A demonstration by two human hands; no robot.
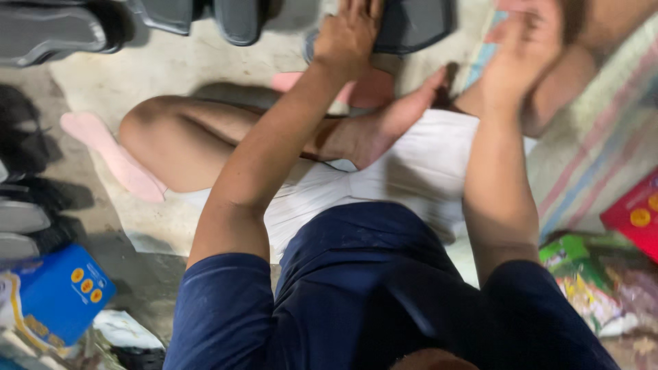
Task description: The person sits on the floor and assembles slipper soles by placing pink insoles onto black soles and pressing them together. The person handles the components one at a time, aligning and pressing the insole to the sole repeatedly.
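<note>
I sit cross-legged on a concrete floor in white shorts and a navy shirt. My left hand reaches forward at the top middle and grips the edge of a black shoe sole; its fingertips are cut off by the frame's top edge. My right hand is raised at the upper right, blurred, fingers apart and holding nothing, just right of the sole and above my bent leg. A pink insole lies under my left forearm, partly hidden by my foot.
Another pink insole lies on the floor beside my left knee. Several black soles line the top and left edges. A blue box sits at lower left. A striped mat, a red box and green packets are at right.
</note>
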